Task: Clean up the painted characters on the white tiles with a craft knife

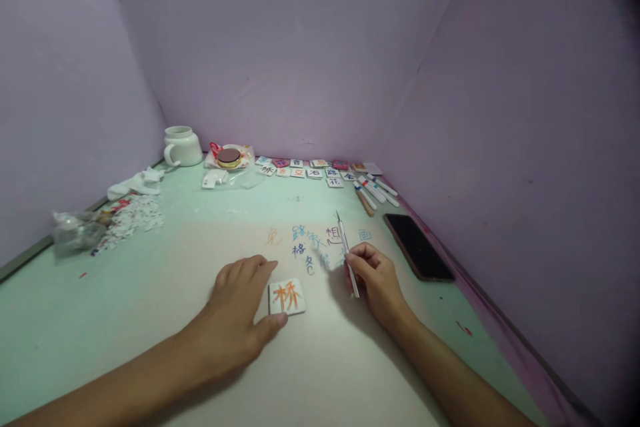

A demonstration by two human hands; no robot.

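A: Largest element?
B: The surface [150, 320], pale green, with coloured characters written at centre frame.

A: The hands?
B: Left hand [239, 320], lower centre, lies flat with a wide grip; forefinger and thumb bracket the tile [287, 297], which bears an orange character. Right hand [376, 278], just right of the tile, has its grip closed around a thin pen [347, 253], tip pointing up-frame.

A: Smaller items?
B: Phone [418, 246] at right; mug [181, 145] upper left; a row of tiles [310, 169] and markers [376, 188] at the far edge.
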